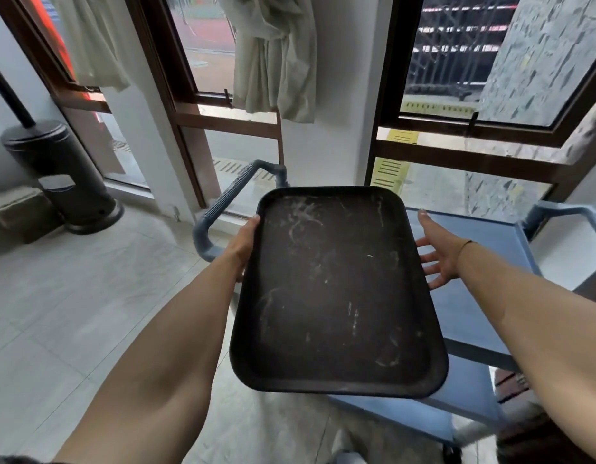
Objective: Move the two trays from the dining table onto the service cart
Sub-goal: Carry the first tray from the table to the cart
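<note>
Forearms nearest. Black rigid plastic rectangular tray [336,289] is being held over blue service cart's [484,262] top shelf, its left edge gripped by left hand [244,246]; right hand [435,254] spread, beside right edge. Probably light, stiff; long edges are judged best.

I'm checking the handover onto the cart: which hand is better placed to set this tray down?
Left. The left hand grips the black tray's left edge and seems to carry it alone above the blue service cart. The right hand is open beside the right edge, probably only able to steady it.
</note>
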